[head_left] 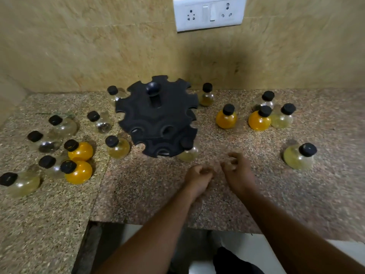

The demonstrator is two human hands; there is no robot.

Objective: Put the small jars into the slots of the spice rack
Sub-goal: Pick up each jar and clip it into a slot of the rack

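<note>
Black and notched, the spice rack (158, 117) stands at the back of the speckled stone table (256, 194), with one pale jar (189, 153) at its front edge. Other small jars (226, 117) stand scattered on both sides. Both hands, left (198, 177) and right (238, 171), hover loosely curled and empty near the rack.

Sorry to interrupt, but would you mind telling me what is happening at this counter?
A person is loading small jars into a black spice rack on a granite counter. One pale jar appears to sit in a lower slot at the rack's front right; the other jars stand loose on either side. The left hand and right hand are loosely curled and hold nothing.
</note>
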